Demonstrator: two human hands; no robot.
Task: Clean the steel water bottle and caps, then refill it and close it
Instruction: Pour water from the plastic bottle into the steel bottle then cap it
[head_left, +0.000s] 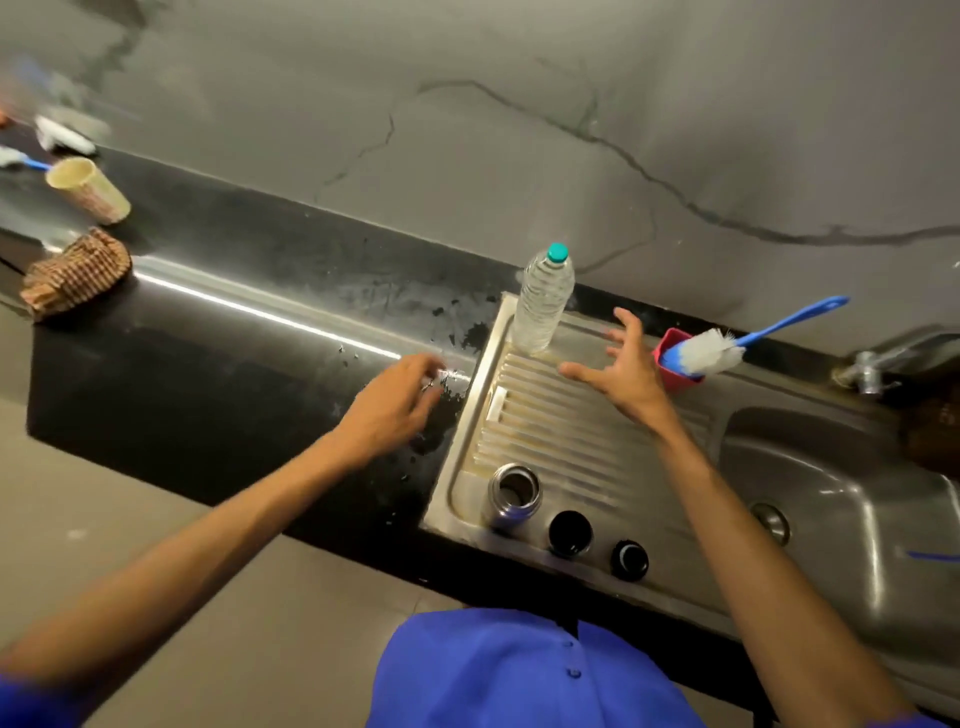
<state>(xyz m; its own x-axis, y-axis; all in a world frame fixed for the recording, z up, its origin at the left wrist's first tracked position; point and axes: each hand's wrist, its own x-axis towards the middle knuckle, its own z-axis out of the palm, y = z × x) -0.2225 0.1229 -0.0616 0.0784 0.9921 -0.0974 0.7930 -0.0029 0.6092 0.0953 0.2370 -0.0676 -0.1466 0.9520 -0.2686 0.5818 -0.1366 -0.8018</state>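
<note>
The steel water bottle (511, 496) stands uncapped on the near end of the ribbed drainboard (582, 431). Two black caps sit to its right, a larger cap (570, 532) and a smaller cap (629, 560). A clear plastic water bottle (543, 301) with a teal lid stands at the drainboard's far end. My right hand (623, 364) hovers with spread fingers just right of that plastic bottle, apart from it. My left hand (397, 400) hangs over the wet black counter left of the drainboard, fingers loosely curled, holding nothing that I can see.
A blue-handled bottle brush (727, 349) rests in a pink cup (675, 364) behind the drainboard. The sink basin (841, 499) and tap (872, 364) lie to the right. A checked cloth (78, 273) and a beige tumbler (88, 189) sit far left on the black counter (208, 364).
</note>
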